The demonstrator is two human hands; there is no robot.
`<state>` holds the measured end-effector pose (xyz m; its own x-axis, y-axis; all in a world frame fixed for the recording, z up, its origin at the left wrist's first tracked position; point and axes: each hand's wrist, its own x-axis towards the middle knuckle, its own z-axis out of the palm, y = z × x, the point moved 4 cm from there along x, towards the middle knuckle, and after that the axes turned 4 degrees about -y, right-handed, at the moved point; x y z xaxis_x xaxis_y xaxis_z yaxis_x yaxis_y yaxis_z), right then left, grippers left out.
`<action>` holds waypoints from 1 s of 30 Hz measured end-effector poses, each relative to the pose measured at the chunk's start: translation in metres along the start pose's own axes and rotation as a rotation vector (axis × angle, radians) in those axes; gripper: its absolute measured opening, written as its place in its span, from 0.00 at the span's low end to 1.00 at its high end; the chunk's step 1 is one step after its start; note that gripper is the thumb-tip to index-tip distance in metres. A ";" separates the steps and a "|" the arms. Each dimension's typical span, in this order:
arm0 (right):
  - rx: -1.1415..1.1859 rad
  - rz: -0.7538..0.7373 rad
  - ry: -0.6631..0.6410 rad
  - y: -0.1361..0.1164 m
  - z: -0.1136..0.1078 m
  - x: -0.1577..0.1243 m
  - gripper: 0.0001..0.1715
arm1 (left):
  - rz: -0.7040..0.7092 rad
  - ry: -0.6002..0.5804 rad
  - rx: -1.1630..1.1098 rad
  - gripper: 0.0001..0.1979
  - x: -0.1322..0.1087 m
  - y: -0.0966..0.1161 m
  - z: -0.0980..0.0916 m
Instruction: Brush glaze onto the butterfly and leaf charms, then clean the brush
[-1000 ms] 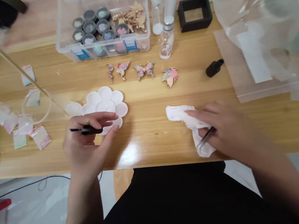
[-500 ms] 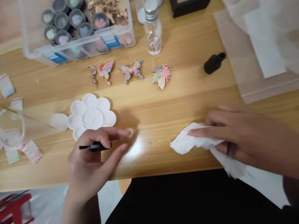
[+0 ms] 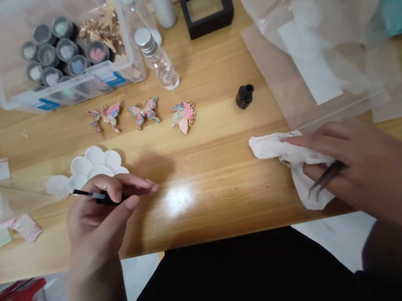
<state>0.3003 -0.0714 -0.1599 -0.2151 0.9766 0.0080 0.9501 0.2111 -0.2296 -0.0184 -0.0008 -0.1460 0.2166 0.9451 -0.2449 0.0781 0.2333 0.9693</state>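
Head cam: black bottle [image 3: 245, 96] sits closer to your right hand [image 3: 361, 159]
Hands well apart: right's got the white tissue [image 3: 269, 146] and tweezers [image 3: 325, 178] pinched, on your side of the bottle and a bit right. Your left hand [image 3: 101, 220], well left of it, grips the black brush [image 3: 109, 198], lying roughly sideways, its tip facing away from the bottle.

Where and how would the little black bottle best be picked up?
Probably by the wide body of the black bottle, from the near left: its narrower neck shows at the far right end, and a plastic bag lies close on that side.
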 end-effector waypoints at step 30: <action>0.191 -0.202 -0.247 -0.114 0.033 0.067 0.20 | -0.015 0.097 -0.178 0.18 -0.014 -0.010 -0.013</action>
<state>0.1696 -0.0310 -0.1652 -0.4639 0.8716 -0.1584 0.8290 0.3640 -0.4247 -0.0345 -0.0138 -0.1521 0.1208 0.9568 -0.2646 -0.0947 0.2764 0.9564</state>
